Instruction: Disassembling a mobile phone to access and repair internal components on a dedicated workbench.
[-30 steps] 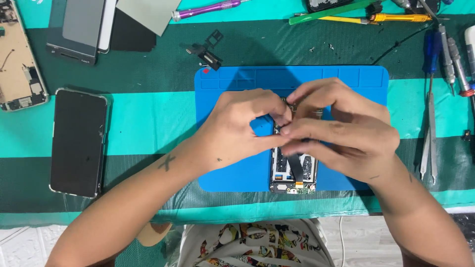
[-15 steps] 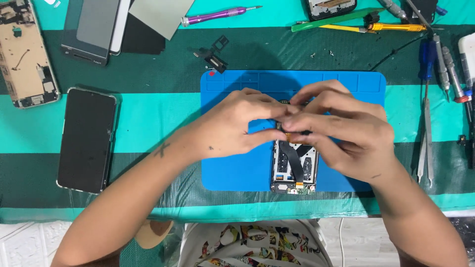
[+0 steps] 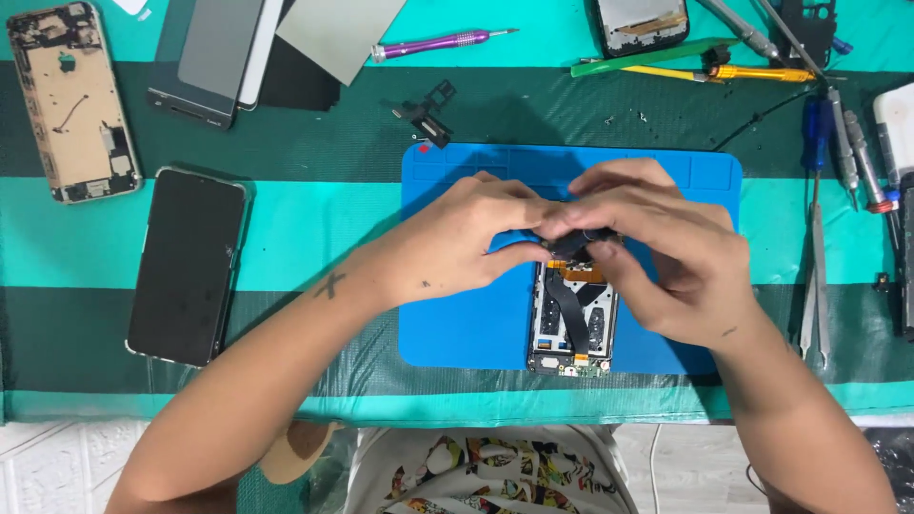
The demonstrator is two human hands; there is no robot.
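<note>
Both hands pinch a small dark part at the top of the opened phone (image 3: 572, 324) on the blue mat (image 3: 457, 314): left hand (image 3: 457, 243), right hand (image 3: 657, 257); back is off, board and ribbon cable exposed, reassembly remains

Both hands (image 3: 571, 247) on opened phone (image 3: 571, 324)

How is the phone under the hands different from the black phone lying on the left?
The opened phone lies on the blue mat with its insides showing: metal parts and a black ribbon. The black phone lies on the striped cloth, closed, showing only a smooth dark face. Both hands, left hand and right hand, work at the opened phone; nobody touches the black phone. Both lie flat and lengthwise.
</note>
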